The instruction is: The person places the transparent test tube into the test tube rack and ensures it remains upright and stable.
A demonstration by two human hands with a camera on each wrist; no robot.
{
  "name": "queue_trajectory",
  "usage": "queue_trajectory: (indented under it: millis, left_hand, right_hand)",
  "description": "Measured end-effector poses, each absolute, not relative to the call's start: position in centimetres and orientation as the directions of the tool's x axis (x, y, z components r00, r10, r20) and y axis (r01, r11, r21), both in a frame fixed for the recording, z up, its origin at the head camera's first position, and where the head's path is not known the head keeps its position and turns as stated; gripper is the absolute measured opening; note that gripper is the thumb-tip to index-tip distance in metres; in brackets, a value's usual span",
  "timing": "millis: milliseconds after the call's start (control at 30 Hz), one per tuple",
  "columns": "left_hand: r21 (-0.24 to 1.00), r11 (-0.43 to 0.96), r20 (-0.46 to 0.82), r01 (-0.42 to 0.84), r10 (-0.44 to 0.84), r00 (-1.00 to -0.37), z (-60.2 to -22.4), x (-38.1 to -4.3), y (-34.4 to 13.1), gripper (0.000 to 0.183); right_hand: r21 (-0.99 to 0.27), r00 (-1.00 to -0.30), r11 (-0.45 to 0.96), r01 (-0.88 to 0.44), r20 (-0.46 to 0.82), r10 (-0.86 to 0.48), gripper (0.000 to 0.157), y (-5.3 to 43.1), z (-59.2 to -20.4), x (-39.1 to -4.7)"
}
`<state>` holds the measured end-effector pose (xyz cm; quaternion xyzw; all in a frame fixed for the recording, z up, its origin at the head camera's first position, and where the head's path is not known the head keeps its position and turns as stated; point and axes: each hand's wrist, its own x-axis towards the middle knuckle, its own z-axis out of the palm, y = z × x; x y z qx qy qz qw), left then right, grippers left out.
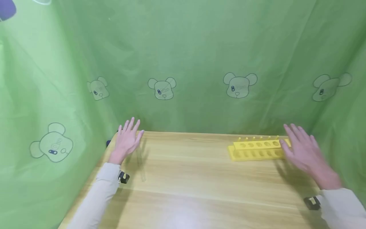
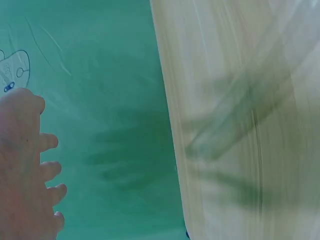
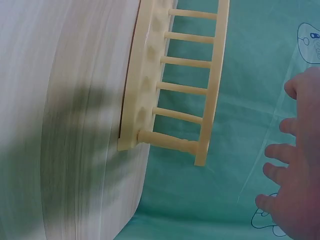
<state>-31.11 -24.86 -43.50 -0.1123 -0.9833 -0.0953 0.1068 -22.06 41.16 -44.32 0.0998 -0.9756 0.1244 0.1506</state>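
My left hand (image 1: 127, 141) hovers over the far left of the table, fingers spread and nothing held. Beneath and just right of it lies a clear test tube (image 1: 142, 170), lengthwise on the wood; in the left wrist view the tube (image 2: 235, 120) looks blurred and see-through. A yellow test tube rack (image 1: 257, 157) stands at the back right, with a row of round holes and upright pegs. My right hand (image 1: 306, 154) is held out flat, overlapping the rack's right end in the head view. The right wrist view shows that hand (image 3: 295, 160) apart from the rack (image 3: 212, 85).
The wooden table (image 1: 200, 181) ends at a green cloth (image 1: 200, 41) printed with bear heads, which hangs behind and along both sides. A small dark object (image 1: 108, 143) shows at the table's back left corner.
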Motion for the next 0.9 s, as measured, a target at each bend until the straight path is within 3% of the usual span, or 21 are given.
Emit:
queue_trajectory:
  millis: [567, 900]
  left_hand:
    - [0.264, 0.91, 0.252, 0.319, 0.254, -0.934, -43.0, -28.9, -19.2, 0.066]
    - [0.338, 0.849, 0.299, 0.407, 0.313, -0.902, -43.3, -27.5, -15.1, 0.064]
  right_hand:
    - [-0.389, -0.904, 0.86, -0.329, 0.393, -0.168, 0.061, 42.7, -43.9, -21.2]
    - [-0.42, -0.895, 0.838, -0.349, 0.415, -0.165, 0.058, 43.5, -43.9, -21.5]
